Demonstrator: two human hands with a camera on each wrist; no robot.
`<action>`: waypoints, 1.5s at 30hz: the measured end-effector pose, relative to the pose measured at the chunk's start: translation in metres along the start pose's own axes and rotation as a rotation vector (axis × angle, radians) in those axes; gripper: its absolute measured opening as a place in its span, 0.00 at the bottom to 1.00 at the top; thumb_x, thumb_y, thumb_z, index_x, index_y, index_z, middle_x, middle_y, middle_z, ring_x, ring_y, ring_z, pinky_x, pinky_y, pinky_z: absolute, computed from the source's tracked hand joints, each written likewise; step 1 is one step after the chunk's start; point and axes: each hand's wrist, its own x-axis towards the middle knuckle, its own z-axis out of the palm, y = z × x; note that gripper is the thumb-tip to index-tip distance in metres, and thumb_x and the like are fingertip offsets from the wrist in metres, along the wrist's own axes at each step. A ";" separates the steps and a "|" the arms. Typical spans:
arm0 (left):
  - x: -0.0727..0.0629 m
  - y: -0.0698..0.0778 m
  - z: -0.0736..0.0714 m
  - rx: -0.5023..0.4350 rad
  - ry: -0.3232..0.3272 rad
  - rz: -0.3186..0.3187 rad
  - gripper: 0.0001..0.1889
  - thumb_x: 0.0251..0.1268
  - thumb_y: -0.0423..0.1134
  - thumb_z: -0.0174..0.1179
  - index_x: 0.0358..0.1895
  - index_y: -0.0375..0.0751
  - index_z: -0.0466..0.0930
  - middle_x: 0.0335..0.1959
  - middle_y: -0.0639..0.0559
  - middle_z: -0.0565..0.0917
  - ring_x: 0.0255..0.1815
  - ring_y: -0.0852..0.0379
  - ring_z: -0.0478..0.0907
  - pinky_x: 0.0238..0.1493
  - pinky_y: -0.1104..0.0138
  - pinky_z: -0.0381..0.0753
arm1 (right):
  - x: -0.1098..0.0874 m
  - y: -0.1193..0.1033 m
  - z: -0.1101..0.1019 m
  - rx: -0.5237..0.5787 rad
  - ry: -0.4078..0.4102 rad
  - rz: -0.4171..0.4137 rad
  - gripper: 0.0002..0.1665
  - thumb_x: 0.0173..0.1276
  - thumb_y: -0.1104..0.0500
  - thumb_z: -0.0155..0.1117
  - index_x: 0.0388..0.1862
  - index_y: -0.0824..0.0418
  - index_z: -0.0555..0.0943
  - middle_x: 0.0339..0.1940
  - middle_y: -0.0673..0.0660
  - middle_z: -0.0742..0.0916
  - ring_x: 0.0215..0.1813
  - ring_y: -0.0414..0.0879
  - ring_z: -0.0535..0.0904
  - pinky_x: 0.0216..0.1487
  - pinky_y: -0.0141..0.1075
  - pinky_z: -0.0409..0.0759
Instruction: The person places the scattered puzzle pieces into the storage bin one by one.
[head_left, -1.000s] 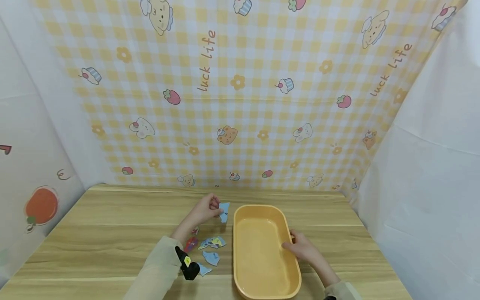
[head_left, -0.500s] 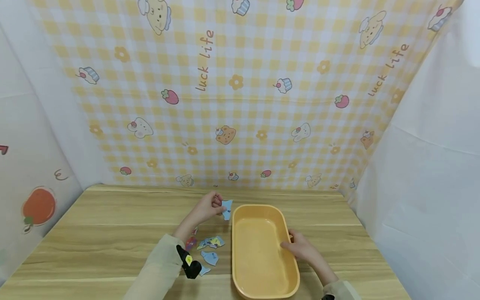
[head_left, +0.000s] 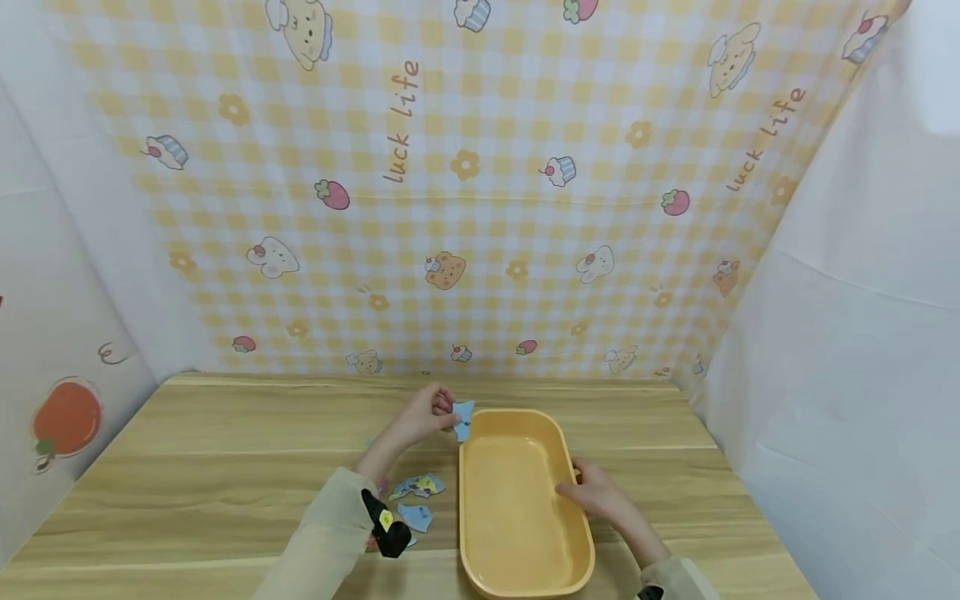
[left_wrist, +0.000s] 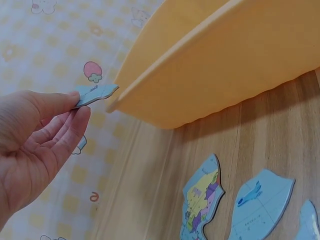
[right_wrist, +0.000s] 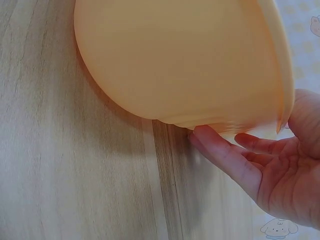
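Observation:
My left hand (head_left: 420, 419) pinches a light-blue jigsaw piece (head_left: 464, 421) between thumb and fingers. In the head view this piece overlaps the far left corner of a deep yellow-orange plastic tub (head_left: 517, 517). The left wrist view shows the piece (left_wrist: 97, 94) held nearly flat, its tip right at the tub's rim. On the tub's right side, my right hand (head_left: 600, 493) grips the wall. Its thumb lies over the rim and the fingers (right_wrist: 227, 157) reach along the outside, near the bottom. Nothing lies inside the tub.
Left of the tub, a map-like jigsaw piece with yellow and purple (left_wrist: 202, 200) lies on the wooden table (head_left: 225, 467). Beside it are a blue piece (left_wrist: 262, 202) and another blue one (left_wrist: 308, 222). The left sleeve partly covers more. A checked cloth (head_left: 495, 217) hangs behind.
My left hand has moved right with the jigsaw piece, from beside the tub to its far left rim. The right hand keeps its grip on the tub. The head view has shifted slightly.

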 end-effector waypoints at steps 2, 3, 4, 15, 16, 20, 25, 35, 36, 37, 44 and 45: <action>0.001 0.001 0.002 -0.003 -0.008 -0.002 0.15 0.58 0.28 0.58 0.47 0.28 0.66 0.37 0.41 0.75 0.33 0.55 0.77 0.44 0.55 0.81 | 0.000 0.000 0.000 -0.005 0.004 0.001 0.29 0.61 0.64 0.55 0.57 0.80 0.62 0.34 0.67 0.81 0.30 0.48 0.82 0.27 0.41 0.83; 0.002 0.001 0.003 -0.003 -0.011 -0.001 0.15 0.58 0.28 0.57 0.47 0.28 0.66 0.37 0.41 0.75 0.33 0.55 0.77 0.44 0.55 0.81 | 0.000 -0.001 0.000 -0.009 0.006 0.004 0.29 0.61 0.64 0.55 0.57 0.80 0.62 0.34 0.67 0.82 0.30 0.48 0.82 0.27 0.41 0.82; 0.002 0.001 0.004 -0.001 -0.013 -0.002 0.15 0.58 0.28 0.58 0.46 0.29 0.66 0.37 0.41 0.75 0.33 0.55 0.78 0.44 0.55 0.81 | 0.000 -0.001 0.000 -0.014 0.009 0.006 0.29 0.61 0.64 0.55 0.57 0.80 0.62 0.34 0.66 0.81 0.29 0.48 0.82 0.27 0.41 0.82; 0.009 0.008 0.019 0.003 -0.027 0.003 0.15 0.58 0.26 0.57 0.46 0.26 0.66 0.35 0.41 0.77 0.30 0.57 0.78 0.38 0.61 0.82 | -0.001 -0.002 0.000 -0.015 0.018 0.021 0.28 0.60 0.65 0.54 0.56 0.80 0.63 0.33 0.66 0.82 0.29 0.49 0.83 0.26 0.41 0.82; 0.009 0.008 0.021 0.001 -0.032 0.005 0.15 0.58 0.26 0.57 0.47 0.25 0.66 0.35 0.40 0.77 0.30 0.57 0.78 0.37 0.63 0.83 | -0.001 -0.002 0.000 -0.013 0.019 0.023 0.28 0.60 0.65 0.54 0.56 0.80 0.63 0.33 0.66 0.82 0.29 0.49 0.83 0.26 0.41 0.82; 0.012 0.010 0.026 -0.007 -0.054 0.017 0.14 0.57 0.25 0.56 0.45 0.25 0.66 0.35 0.40 0.76 0.30 0.57 0.78 0.37 0.63 0.83 | -0.001 -0.002 0.000 -0.010 0.025 0.026 0.28 0.60 0.65 0.55 0.56 0.80 0.63 0.33 0.66 0.82 0.29 0.49 0.82 0.26 0.41 0.82; 0.013 0.011 0.033 -0.029 -0.069 0.022 0.12 0.58 0.25 0.56 0.44 0.26 0.66 0.35 0.39 0.76 0.31 0.56 0.78 0.39 0.61 0.83 | -0.001 -0.002 0.001 -0.023 0.034 0.028 0.29 0.60 0.64 0.55 0.57 0.79 0.62 0.33 0.66 0.81 0.28 0.48 0.82 0.26 0.41 0.82; 0.018 0.016 0.047 -0.057 -0.093 0.030 0.11 0.57 0.23 0.55 0.42 0.24 0.67 0.33 0.39 0.76 0.29 0.55 0.77 0.36 0.62 0.83 | 0.001 -0.001 0.001 -0.022 0.027 0.021 0.30 0.60 0.64 0.55 0.58 0.80 0.61 0.34 0.67 0.81 0.29 0.49 0.82 0.26 0.41 0.82; 0.018 0.016 0.049 -0.053 -0.096 0.030 0.10 0.57 0.23 0.55 0.42 0.24 0.67 0.33 0.39 0.76 0.29 0.55 0.77 0.37 0.60 0.83 | 0.001 -0.001 0.001 -0.017 0.023 0.020 0.30 0.60 0.64 0.55 0.58 0.80 0.61 0.34 0.67 0.81 0.29 0.49 0.82 0.26 0.41 0.82; 0.019 0.016 0.050 -0.049 -0.101 0.028 0.10 0.57 0.23 0.55 0.42 0.25 0.67 0.32 0.39 0.76 0.29 0.55 0.77 0.38 0.59 0.83 | 0.001 -0.001 0.001 -0.015 0.018 0.018 0.30 0.60 0.65 0.55 0.57 0.80 0.61 0.34 0.67 0.81 0.29 0.49 0.82 0.26 0.41 0.82; 0.022 0.016 0.060 -0.023 -0.133 0.016 0.09 0.58 0.23 0.54 0.41 0.25 0.68 0.31 0.40 0.76 0.28 0.54 0.77 0.39 0.58 0.83 | 0.001 0.000 0.000 0.008 -0.001 0.007 0.29 0.60 0.65 0.54 0.57 0.80 0.62 0.35 0.68 0.81 0.30 0.49 0.82 0.27 0.42 0.83; 0.023 0.017 0.061 -0.026 -0.138 0.019 0.09 0.58 0.23 0.54 0.41 0.25 0.68 0.31 0.40 0.76 0.28 0.53 0.78 0.39 0.58 0.83 | 0.001 0.000 0.000 0.006 0.000 0.008 0.29 0.60 0.65 0.54 0.57 0.80 0.62 0.35 0.67 0.81 0.30 0.49 0.82 0.27 0.42 0.83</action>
